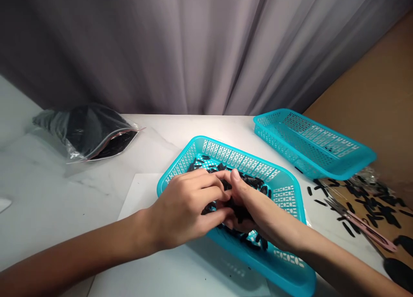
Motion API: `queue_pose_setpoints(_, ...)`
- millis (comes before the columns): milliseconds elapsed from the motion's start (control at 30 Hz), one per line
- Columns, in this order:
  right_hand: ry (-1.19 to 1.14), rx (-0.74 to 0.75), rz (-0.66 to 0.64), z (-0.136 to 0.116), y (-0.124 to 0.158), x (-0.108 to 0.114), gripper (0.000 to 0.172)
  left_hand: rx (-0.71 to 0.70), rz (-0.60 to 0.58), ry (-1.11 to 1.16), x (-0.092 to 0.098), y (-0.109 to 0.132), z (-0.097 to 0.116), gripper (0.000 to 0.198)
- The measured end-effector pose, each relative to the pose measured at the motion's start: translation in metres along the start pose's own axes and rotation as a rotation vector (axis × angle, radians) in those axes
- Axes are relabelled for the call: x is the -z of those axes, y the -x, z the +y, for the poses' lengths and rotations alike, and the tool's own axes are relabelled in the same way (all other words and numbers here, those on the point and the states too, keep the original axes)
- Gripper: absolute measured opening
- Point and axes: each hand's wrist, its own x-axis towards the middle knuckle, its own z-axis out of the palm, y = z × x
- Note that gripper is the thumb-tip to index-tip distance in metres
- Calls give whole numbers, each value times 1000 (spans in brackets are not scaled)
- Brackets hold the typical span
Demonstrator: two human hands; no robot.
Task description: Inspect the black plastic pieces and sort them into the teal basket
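My left hand (185,209) and my right hand (254,215) meet over a teal perforated plastic basket (206,145), with their fingers closed around a clump of small black pieces (240,211). Where the fingers overlap, the clump is partly hidden. More black pieces (206,163) lie loose in the basket, around and beneath my hands. The basket rests on a white sheet of paper (138,194).
A second teal basket (322,168) stands at the back right. A resealable bag of black pieces (93,131) lies at the back left. Pink-handled scissors (371,228) and scattered black pieces (371,202) lie on a brown surface to the right.
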Motion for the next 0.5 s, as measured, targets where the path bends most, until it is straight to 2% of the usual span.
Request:
queue_pose_setpoints(133,18,16,-21,-3,0,0,43,-6,12,-16,1,0,2,9)
queue_pose_setpoints(267,2,84,-27,-12,-1,3,29,-17,123,-20,7,-4,1,11)
queue_pose_setpoints(367,91,160,69,-16,-2,9,25,-27,212,-55,13,-8,-3,9)
queue_pose_setpoints(500,259,220,196,-17,-3,14,25,-48,253,-103,17,-10,-9,10)
